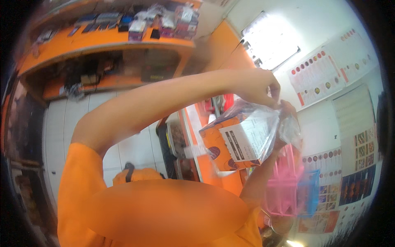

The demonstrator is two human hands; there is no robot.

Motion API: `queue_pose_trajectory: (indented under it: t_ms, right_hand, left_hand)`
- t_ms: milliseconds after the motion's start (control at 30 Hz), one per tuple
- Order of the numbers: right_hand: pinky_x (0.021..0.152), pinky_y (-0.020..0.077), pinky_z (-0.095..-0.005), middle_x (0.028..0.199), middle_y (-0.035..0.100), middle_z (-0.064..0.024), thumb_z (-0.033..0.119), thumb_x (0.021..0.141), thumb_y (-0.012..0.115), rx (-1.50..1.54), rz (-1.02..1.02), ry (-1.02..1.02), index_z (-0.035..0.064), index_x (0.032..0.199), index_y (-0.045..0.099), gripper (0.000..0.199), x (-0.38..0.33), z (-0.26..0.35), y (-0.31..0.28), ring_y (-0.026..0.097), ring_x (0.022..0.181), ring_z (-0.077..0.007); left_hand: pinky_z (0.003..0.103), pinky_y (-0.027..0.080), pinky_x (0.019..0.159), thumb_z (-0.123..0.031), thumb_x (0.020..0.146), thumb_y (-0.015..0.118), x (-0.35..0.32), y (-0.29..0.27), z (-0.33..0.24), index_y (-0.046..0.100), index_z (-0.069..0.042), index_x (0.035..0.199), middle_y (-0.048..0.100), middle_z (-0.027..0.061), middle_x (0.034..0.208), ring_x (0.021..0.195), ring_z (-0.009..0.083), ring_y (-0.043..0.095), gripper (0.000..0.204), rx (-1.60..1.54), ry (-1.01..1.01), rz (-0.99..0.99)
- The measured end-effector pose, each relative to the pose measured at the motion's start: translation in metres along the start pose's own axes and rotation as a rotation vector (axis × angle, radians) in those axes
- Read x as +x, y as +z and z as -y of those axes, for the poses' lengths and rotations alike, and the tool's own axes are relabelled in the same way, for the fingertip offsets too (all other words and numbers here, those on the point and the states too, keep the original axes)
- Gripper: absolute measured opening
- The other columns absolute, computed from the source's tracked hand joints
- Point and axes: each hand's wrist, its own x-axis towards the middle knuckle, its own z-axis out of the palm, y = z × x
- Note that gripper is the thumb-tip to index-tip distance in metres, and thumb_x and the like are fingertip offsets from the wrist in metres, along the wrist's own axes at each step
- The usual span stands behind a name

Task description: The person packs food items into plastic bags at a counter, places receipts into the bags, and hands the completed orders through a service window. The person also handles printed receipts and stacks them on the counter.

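Note:
An orange carton with a white label [236,142] sits inside a clear plastic bag [269,125], held up in front of me. My left hand [259,86] reaches across from the left on a bare forearm and pinches the bag's top edge. My right hand [289,119] comes up from the lower right and grips the bunched plastic at the same top corner, partly hidden behind the bag. The two hands are close together. My orange shirt [156,214] fills the lower part of the view.
An orange shelf [107,41] at the top carries several small packaged goods. Below the bag stand a pink plastic basket [284,193] and a blue one [310,191]. An orange counter [197,123] holds dark trays [175,142]. Picture charts [325,72] hang on the white wall.

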Motion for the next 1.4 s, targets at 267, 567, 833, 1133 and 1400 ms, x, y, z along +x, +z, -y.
queue_pose_trajectory:
  t_ms: [267,567,833,1133,1400]
  right_hand:
    - [0.082,0.0544,-0.0329,0.105,0.071,-0.0124,0.005,0.088,0.070,0.027,-0.102,-0.041,-0.0046,0.114,0.069,0.028,0.089,-0.017,0.143,0.067,0.093,-0.0197]
    - [0.077,0.0543,-0.0288,0.102,0.075,-0.0098,0.001,0.079,0.076,0.210,-0.085,-0.036,-0.0024,0.111,0.073,0.032,0.220,-0.092,0.286,0.070,0.087,-0.0177]
    - [0.076,0.0557,-0.0301,0.098,0.074,-0.0112,0.017,0.082,0.082,0.269,-0.127,-0.095,-0.0020,0.114,0.072,0.039,0.342,-0.191,0.387,0.070,0.085,-0.0187]
    - [0.085,0.0572,-0.0347,0.117,0.071,-0.0170,0.019,0.089,0.076,0.318,-0.049,0.129,-0.0026,0.124,0.066,0.042,0.397,-0.272,0.501,0.069,0.103,-0.0258]
    - [0.075,0.0563,-0.0325,0.091,0.074,-0.0106,0.014,0.085,0.071,-0.214,0.034,-0.120,0.0035,0.110,0.075,0.028,0.428,-0.312,0.642,0.071,0.082,-0.0228]
  left_hand:
    - [0.041,0.052,0.078,-0.019,0.090,0.068,0.003,-0.141,0.037,0.070,-0.003,0.102,0.071,0.0151,0.091,0.086,0.0316,0.067,0.020,0.334,0.037,-0.098]
    - [0.047,0.051,0.075,-0.005,0.085,0.065,0.043,-0.256,0.151,0.065,0.002,0.092,0.068,0.0217,0.085,0.081,0.0420,0.066,0.010,0.275,0.134,-0.146]
    - [0.042,0.054,0.074,-0.005,0.084,0.069,0.115,-0.368,0.269,0.064,0.003,0.092,0.068,0.0216,0.087,0.083,0.0380,0.068,0.012,0.211,0.114,-0.204]
    - [0.045,0.052,0.083,-0.005,0.085,0.070,0.141,-0.457,0.409,0.064,0.000,0.092,0.067,0.0193,0.093,0.088,0.0372,0.065,0.010,0.217,0.178,-0.242]
    - [0.045,0.052,0.089,-0.009,0.091,0.061,0.077,-0.544,0.519,0.061,0.002,0.115,0.066,0.0173,0.099,0.096,0.0371,0.063,0.026,0.357,0.031,-0.268]
